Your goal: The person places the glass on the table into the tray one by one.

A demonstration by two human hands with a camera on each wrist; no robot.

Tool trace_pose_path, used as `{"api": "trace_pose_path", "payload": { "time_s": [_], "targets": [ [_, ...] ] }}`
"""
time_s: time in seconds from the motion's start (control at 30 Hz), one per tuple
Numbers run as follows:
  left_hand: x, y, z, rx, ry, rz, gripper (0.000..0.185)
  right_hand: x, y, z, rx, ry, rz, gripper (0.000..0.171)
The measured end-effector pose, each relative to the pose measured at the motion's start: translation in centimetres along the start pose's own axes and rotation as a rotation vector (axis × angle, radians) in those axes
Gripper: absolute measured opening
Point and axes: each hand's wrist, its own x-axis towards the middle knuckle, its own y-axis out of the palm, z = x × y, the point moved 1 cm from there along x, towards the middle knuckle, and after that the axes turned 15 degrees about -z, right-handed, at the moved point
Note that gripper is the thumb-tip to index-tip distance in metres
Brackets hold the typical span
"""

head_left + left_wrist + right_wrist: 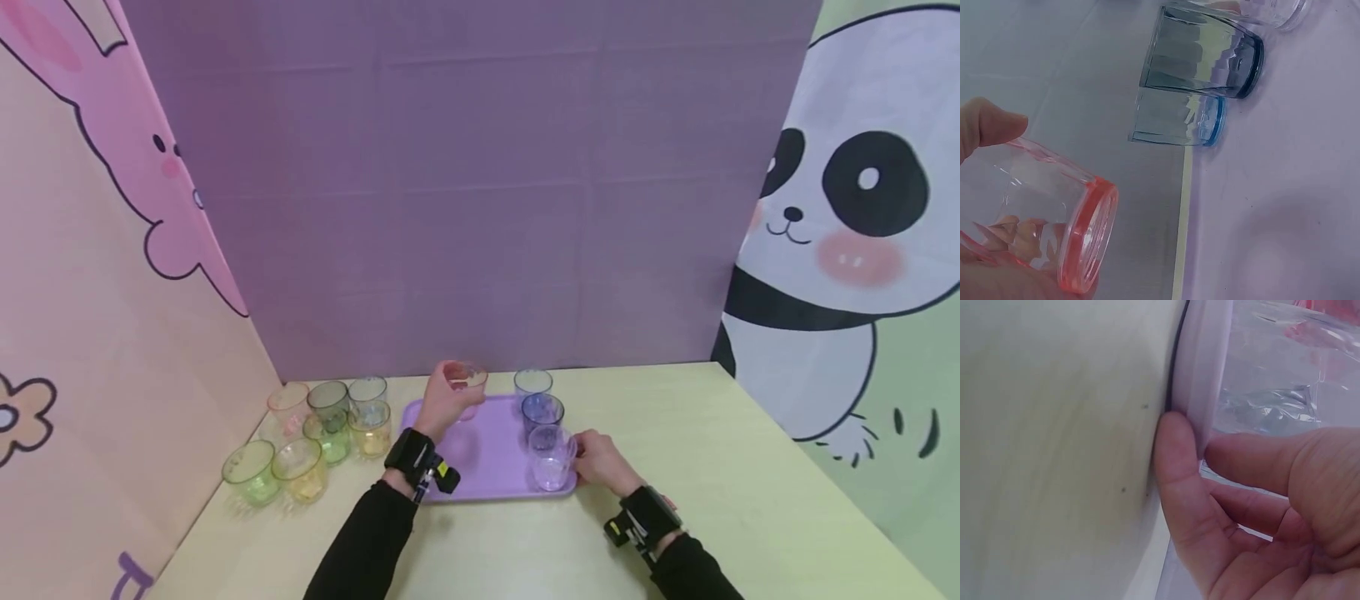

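My left hand (442,404) grips a clear glass with a pinkish-red base (1087,240), holding it tilted above the back of a purple tray (480,471). On the tray's right side stand three glasses in a row: a light-blue-based one (533,382) at the back, a dark blue one (543,408) in the middle and a clear purplish one (551,467) in front. My right hand (606,463) pinches the tray's rim (1200,369) near its front right corner, thumb on one side and a finger on the other in the right wrist view.
Left of the tray, several coloured glasses stand close together on the pale table (510,550): a pink one (288,408), a grey one (328,398), green ones (258,479) and yellow ones (302,475). A purple wall (480,208) closes off the back.
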Motion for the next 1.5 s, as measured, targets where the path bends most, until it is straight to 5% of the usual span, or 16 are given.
{"api": "trace_pose_path", "payload": {
  "time_s": [0.3, 0.67, 0.9, 1.5],
  "targets": [
    [1.2, 3.3, 1.0, -0.003, -0.074, -0.036, 0.072, 0.3, -0.4, -0.1, -0.006, 0.003, -0.004, 0.013],
    [0.8, 4.3, 2.9, 0.186, -0.124, -0.066, 0.082, -0.4, 0.2, 0.1, 0.023, 0.06, 0.022, 0.015],
    [0.8, 5.0, 3.8, 0.233, -0.052, -0.035, 0.084, -0.3, 0.2, 0.0, 0.006, 0.045, 0.019, 0.017],
    [0.8, 5.9, 4.3, 0.362, -0.035, -0.022, 0.09, 0.0, 0.2, 0.3, 0.003, 0.077, 0.018, 0.013]
  ]
}}
